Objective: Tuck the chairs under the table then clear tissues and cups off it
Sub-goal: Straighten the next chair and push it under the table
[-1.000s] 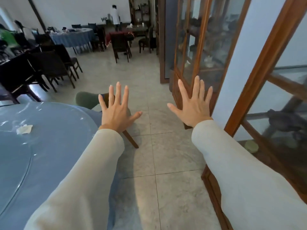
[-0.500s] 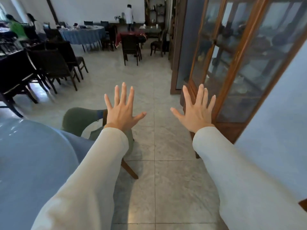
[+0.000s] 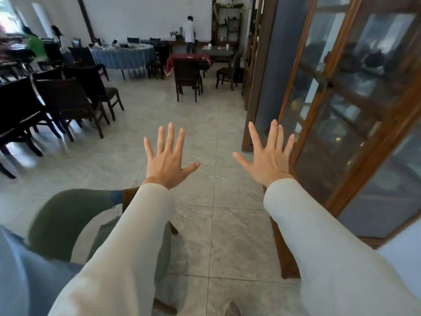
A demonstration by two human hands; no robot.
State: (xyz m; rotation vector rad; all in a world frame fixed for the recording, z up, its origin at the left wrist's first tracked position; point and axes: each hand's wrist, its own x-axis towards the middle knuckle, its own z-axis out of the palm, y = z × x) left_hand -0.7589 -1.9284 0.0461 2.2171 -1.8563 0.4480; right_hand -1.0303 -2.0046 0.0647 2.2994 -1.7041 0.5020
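- found left hand (image 3: 167, 163) spread wide, fingers straight and apart, empty, held out in the air above the floor.
- found right hand (image 3: 267, 160) in like state: splayed, gripping nothing.
- located the nearest chair (image 3: 68, 215) below and to the left of the left hand, closer to the body than either palm, and partly under the left sleeve (image 3: 118, 247); well apart from the right hand.
- judged the left hand the nearer of the two, with a reach down and back toward the body needed before any push.
- read the long axis of the green backrest as running roughly crosswise to the forearms, curved; noted a wooden frame end just beside the left cuff.
- placed the table (image 3: 13, 277) further left of and below the left hand, on the far side of the chair; saw only a blurred blue edge, cut off at the corner of the view.
- judged the chair not yet tucked; could not confirm the gap to the table, given blur and the sleeve across the seat.
- found no tissues or cups: tabletop out of view.
- recorded a glass-fronted cabinet (image 3: 341, 115) close on the outer side of the right hand; appeared clear of the fingers, depth uncertain.
- flagged that side as tight for any wide swing.
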